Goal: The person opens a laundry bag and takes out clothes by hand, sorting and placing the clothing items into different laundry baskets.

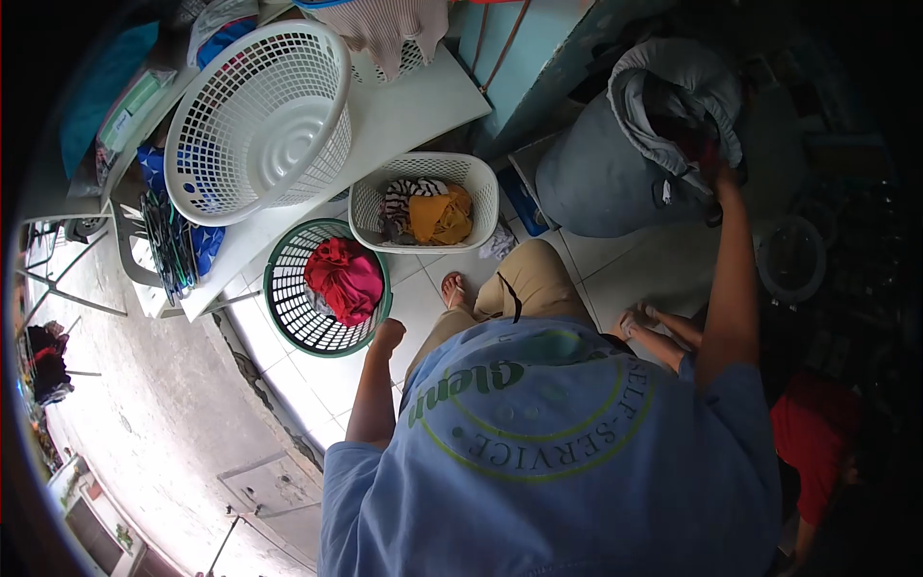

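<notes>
My right hand [723,179] reaches to the mouth of a big grey cloth laundry bag [601,183]. Its fingers are in shadow and look closed on a dark red cloth [694,144] at the opening. Lower down, my left hand [388,334] is curled into a loose fist beside the rim of a round green and white basket [279,322]; its palm is hidden. Red and pink clothes [344,281] lie in that basket. Beyond it, a white rectangular basket [481,173] holds a mustard-yellow garment [440,215] and a black-and-white striped one [409,195].
A large white basket [279,115] rests tilted on a white table [423,101], near a bunch of hangers [165,245]. To the right are a person in a red shirt [817,428] and a pale round container [790,260]. A small cloth [498,242] lies on the tiles.
</notes>
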Available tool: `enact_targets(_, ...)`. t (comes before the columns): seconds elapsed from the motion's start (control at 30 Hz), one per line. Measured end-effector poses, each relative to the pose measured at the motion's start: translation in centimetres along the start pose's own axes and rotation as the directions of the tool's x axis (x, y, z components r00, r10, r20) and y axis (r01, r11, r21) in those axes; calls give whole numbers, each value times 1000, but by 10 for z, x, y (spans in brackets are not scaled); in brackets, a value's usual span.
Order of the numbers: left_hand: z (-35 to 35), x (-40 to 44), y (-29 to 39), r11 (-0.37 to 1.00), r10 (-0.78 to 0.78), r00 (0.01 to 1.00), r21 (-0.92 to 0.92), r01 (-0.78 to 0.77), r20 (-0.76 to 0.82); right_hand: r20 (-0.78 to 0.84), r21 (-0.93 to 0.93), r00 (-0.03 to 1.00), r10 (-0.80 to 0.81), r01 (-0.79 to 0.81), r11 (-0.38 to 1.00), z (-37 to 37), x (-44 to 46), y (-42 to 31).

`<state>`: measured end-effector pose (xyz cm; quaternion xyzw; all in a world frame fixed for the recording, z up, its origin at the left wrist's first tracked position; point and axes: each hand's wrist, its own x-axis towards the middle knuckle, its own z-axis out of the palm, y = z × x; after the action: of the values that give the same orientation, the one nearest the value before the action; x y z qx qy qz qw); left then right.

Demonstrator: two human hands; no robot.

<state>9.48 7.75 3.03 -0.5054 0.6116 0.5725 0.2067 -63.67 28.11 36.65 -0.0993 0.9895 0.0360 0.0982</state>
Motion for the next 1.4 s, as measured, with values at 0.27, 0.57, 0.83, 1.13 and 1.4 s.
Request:
enact_targets(0.27, 25, -9, -47, 406, 383, 874, 795, -451, 299, 17, -72, 998, -58, 59, 996, 6, 10, 0)
enact_targets(0.57, 26, -34, -42, 349, 341, 878, 822, -451, 336, 35, -107, 995, -90, 94, 990, 4, 19, -6)
enact_targets(0.83, 8, -54, -24, 794, -388, 903, -431, 428, 183, 108, -187, 977, -184, 202, 961, 11, 47, 12)
enact_targets(1.13, 3, -19, -15, 558, -405, 904, -745, 365, 139, 184, -113, 890, -418, 442, 890, 20, 96, 74)
enact_targets(1.4, 19, 56, 2, 338, -517, 856, -922, 190, -13, 43, 84, 973, -227, 223, 971, 7, 53, 85)
